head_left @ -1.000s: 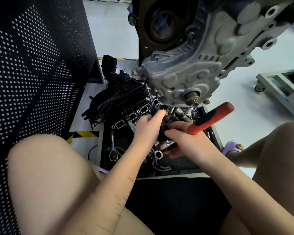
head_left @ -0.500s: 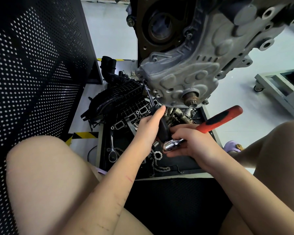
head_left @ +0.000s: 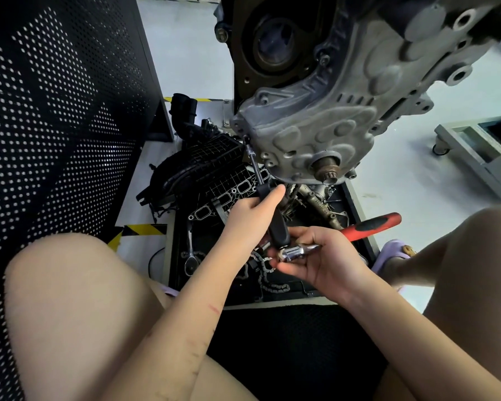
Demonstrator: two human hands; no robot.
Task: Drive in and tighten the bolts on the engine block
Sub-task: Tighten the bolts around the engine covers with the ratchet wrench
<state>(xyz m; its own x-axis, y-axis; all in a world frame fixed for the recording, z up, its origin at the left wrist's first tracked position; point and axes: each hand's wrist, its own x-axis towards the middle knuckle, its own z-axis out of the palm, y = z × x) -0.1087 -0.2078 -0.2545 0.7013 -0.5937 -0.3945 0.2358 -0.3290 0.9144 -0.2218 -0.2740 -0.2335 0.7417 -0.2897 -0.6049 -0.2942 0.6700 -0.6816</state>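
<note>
The grey engine block (head_left: 324, 117) hangs in front of me, its cover ringed with bolt holes. A black-handled driver (head_left: 275, 221) with a long thin shaft reaches up to a bolt (head_left: 245, 138) at the cover's lower left edge. My left hand (head_left: 249, 218) grips the driver's handle, thumb lying along it. My right hand (head_left: 318, 256) holds the chrome head of a ratchet (head_left: 297, 250) against the butt of the driver. The ratchet's red and black handle (head_left: 370, 222) points off to the right.
Below the engine a black tray (head_left: 365, 235) holds a black intake manifold (head_left: 203, 169), a chain (head_left: 269, 282), a spare ratchet (head_left: 189, 256) and metal parts. A black perforated panel (head_left: 55, 117) walls the left. My bare knees flank the tray. A grey cart (head_left: 480, 146) stands right.
The ratchet's handle has swung to the right and downward while its head stays at the driver's butt. My right hand has opened around the chrome head. My left hand keeps its grip.
</note>
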